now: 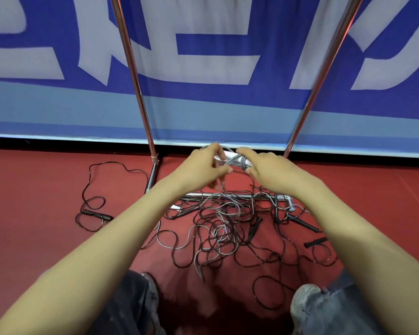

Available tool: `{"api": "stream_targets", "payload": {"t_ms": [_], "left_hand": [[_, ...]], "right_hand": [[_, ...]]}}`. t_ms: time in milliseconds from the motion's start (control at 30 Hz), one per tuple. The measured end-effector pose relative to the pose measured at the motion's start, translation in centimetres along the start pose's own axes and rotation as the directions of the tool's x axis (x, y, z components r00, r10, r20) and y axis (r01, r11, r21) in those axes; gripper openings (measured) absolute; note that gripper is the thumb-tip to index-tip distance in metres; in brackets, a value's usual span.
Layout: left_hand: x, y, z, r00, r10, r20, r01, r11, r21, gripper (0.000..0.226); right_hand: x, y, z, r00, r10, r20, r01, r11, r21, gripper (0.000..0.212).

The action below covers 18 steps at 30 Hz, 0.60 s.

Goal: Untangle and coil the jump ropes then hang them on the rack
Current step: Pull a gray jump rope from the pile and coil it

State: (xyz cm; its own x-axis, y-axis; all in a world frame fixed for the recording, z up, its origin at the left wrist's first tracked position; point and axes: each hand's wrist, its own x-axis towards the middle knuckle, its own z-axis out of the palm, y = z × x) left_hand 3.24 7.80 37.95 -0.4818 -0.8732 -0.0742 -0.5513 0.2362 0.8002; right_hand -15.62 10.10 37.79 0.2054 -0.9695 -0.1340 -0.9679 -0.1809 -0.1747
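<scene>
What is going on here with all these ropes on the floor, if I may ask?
A person at the foot of a metal rack is working on a grey jump rope. The left hand and right hand hold it at its white handles, with cord wound round them. The cord runs down into a tangle of black and grey ropes on the red floor. One black rope lies apart on the left. No rope hangs on the part of the rack in view.

Black, grey jump ropes (pixel 228 228); red floor (pixel 34 189); blue-white banner (pixel 203 68).
</scene>
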Motion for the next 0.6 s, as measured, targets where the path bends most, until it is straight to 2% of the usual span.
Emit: {"api": "stream_targets", "payload": {"t_ms": [67,133,233,367,433,500,600], "left_hand": [[0.0,-0.2,0.4,0.997,-0.051,0.052,0.055,0.996,-0.066,0.02],[0.1,-0.4,0.7,0.998,-0.058,0.02,0.061,0.968,-0.242,0.018],[0.5,-0.2,0.8,0.989,-0.118,-0.088,0.058,0.862,-0.504,0.014],[0.6,0.2,1.0,0.972,-0.207,-0.113,0.062,0.688,-0.723,0.009],[0.7,0.0,1.4,0.954,-0.214,-0.21,-0.003,0.694,-0.72,0.02],[0.8,-0.2,1.6,0.933,-0.18,-0.311,-0.069,0.759,-0.648,0.023],[0.8,-0.3,1.7,0.918,-0.099,-0.383,-0.119,0.854,-0.506,0.023]], "right_hand": [[0.1,0.5,-0.1,0.995,0.011,-0.101,-0.017,0.998,-0.058,0.05],[0.2,1.1,-0.6,0.988,0.021,-0.155,-0.026,0.999,-0.031,0.05],[0.1,1.2,-1.3,0.98,0.088,-0.176,-0.038,0.962,0.269,0.05],[0.3,0.2,-0.9,0.976,0.138,-0.17,0.003,0.768,0.641,0.041],[0.5,-0.4,-0.7,0.98,0.141,-0.141,0.032,0.589,0.807,0.038],[0.5,-0.8,-0.9,0.985,0.125,-0.122,0.063,0.4,0.914,0.036],[0.2,-1.1,-1.0,0.984,0.1,-0.149,0.119,0.263,0.958,0.035]]}}
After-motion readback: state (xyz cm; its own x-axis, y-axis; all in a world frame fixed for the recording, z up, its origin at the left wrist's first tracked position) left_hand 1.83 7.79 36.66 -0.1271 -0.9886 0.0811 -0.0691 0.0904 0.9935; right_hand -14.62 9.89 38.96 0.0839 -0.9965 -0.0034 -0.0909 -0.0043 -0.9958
